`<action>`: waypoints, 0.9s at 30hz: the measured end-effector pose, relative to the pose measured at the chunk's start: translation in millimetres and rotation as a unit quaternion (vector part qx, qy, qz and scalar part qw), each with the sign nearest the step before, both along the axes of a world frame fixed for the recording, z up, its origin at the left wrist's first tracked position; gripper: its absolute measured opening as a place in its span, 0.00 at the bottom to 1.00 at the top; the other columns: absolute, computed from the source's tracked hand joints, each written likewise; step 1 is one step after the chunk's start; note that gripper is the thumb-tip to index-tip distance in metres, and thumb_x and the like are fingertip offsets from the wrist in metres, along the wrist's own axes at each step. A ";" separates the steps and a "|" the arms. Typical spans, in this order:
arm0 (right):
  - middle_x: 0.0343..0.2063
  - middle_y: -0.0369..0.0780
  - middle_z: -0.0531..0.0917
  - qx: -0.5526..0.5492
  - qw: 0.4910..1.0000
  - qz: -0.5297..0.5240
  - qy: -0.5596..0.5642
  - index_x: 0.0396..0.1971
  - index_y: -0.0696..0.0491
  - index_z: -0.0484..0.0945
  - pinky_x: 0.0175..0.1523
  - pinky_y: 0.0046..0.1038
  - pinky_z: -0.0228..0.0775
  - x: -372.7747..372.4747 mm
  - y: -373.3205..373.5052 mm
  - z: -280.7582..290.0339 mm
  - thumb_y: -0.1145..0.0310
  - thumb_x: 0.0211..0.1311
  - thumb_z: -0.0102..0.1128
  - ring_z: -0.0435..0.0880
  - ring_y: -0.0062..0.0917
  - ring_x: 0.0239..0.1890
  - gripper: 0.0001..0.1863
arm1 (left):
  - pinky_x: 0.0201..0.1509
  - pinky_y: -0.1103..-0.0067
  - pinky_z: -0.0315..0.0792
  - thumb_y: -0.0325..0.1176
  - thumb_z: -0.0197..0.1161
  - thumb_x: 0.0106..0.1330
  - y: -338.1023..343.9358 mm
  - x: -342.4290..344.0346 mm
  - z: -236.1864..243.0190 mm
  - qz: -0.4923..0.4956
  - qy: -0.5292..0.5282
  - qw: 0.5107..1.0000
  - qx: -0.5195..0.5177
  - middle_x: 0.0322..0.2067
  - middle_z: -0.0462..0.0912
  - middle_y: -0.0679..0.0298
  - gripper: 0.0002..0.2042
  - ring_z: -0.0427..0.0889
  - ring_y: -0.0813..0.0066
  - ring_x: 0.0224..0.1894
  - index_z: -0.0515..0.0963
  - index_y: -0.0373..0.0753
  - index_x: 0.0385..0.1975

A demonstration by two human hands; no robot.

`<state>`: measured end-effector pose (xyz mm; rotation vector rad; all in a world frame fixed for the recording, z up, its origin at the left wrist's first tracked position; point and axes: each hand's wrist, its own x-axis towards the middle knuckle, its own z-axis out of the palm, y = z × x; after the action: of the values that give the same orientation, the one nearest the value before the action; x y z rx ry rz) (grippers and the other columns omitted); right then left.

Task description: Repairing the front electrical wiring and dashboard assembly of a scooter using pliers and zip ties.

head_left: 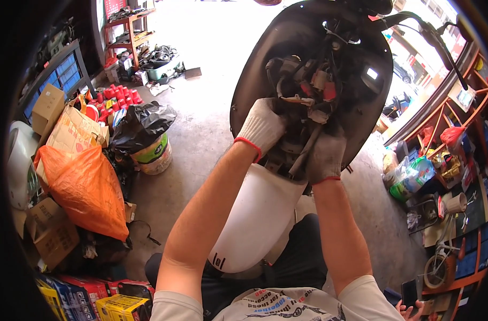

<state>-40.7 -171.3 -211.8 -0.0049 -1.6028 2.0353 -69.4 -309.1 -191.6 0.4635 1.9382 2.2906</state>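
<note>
In front of me stands a dark, curved scooter front shell (356,51), its inside facing me. Wiring and plugs fill its middle, among them a red connector (329,92) and a pale connector (319,80). My left hand (264,127), in a white knit glove with a red cuff, reaches into the left of the wiring; its fingers are hidden there. My right hand (327,156), in a greyed glove, is low on the right, beside a slanting grey tube (306,148). Shadow hides its fingertips. Below both hands, a smooth white panel (257,219) extends toward my lap.
A handlebar (410,18) juts out at the upper right. On the left are an orange sack (86,187), cardboard boxes (51,230) and a bucket (153,155) topped with black plastic. Shelves (447,107) line the right. Another person's hand (412,311) holds a phone at the lower right.
</note>
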 end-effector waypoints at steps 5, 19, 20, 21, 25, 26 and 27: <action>0.40 0.36 0.82 -0.048 0.999 0.004 -0.001 0.44 0.59 0.79 0.49 0.19 0.68 5.1 -5.2 7.6 0.78 0.66 0.47 0.78 0.18 0.41 0.12 | 0.39 0.79 0.77 0.28 0.63 0.64 0.9 2.7 2.4 0.029 0.055 0.997 -0.054 0.33 0.86 0.60 0.12 0.82 0.80 0.33 0.82 0.31 0.45; 0.40 0.37 0.81 0.020 0.999 -0.023 0.045 0.49 0.59 0.77 0.43 0.22 0.73 0.4 -5.7 0.0 0.75 0.69 0.47 0.80 0.19 0.38 0.13 | 0.39 0.72 0.79 0.29 0.61 0.65 1.9 -17.8 -12.3 0.107 0.152 0.946 -0.265 0.32 0.86 0.48 0.10 0.87 0.63 0.36 0.82 0.29 0.41; 0.40 0.37 0.81 0.039 0.998 -0.025 0.046 0.49 0.59 0.77 0.43 0.22 0.73 -0.7 -6.1 -0.4 0.76 0.68 0.48 0.80 0.19 0.38 0.13 | 0.39 0.72 0.79 0.29 0.61 0.65 1.9 -18.4 -12.6 0.102 0.148 0.946 -0.268 0.32 0.86 0.48 0.10 0.87 0.63 0.36 0.82 0.29 0.41; 0.40 0.37 0.81 0.039 0.998 -0.026 0.046 0.49 0.59 0.77 0.43 0.22 0.73 -1.9 -6.7 -0.4 0.76 0.68 0.48 0.80 0.19 0.38 0.13 | 0.39 0.72 0.79 0.29 0.61 0.65 1.6 -18.3 -12.8 0.107 0.148 0.944 -0.274 0.32 0.86 0.48 0.10 0.87 0.63 0.36 0.82 0.29 0.41; 0.38 0.36 0.81 0.011 0.999 -0.027 0.040 0.45 0.59 0.78 0.45 0.21 0.71 -2.1 -8.6 2.7 0.78 0.66 0.49 0.79 0.19 0.38 0.11 | 0.38 0.71 0.78 0.28 0.60 0.65 -0.1 -14.7 -11.0 0.102 0.166 0.950 -0.243 0.32 0.86 0.47 0.10 0.87 0.63 0.36 0.83 0.31 0.41; 0.37 0.36 0.81 0.016 0.999 -0.026 0.043 0.41 0.60 0.79 0.46 0.20 0.69 -0.9 -8.6 3.8 0.78 0.65 0.49 0.77 0.17 0.39 0.10 | 0.39 0.71 0.78 0.27 0.60 0.65 -0.3 -14.0 -10.1 0.098 0.173 0.952 -0.231 0.32 0.86 0.47 0.10 0.87 0.63 0.36 0.83 0.31 0.42; 0.37 0.36 0.81 0.017 0.999 -0.024 0.037 0.41 0.60 0.79 0.46 0.20 0.69 -0.5 -9.4 4.7 0.78 0.65 0.49 0.77 0.17 0.39 0.10 | 0.39 0.71 0.78 0.27 0.60 0.65 -0.4 -13.2 -9.4 0.103 0.174 0.951 -0.234 0.32 0.86 0.47 0.10 0.87 0.63 0.36 0.83 0.31 0.42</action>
<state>-41.1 -180.7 -207.1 0.0424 -1.5771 1.9488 -82.6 -309.5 -200.9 0.6668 2.7168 1.8376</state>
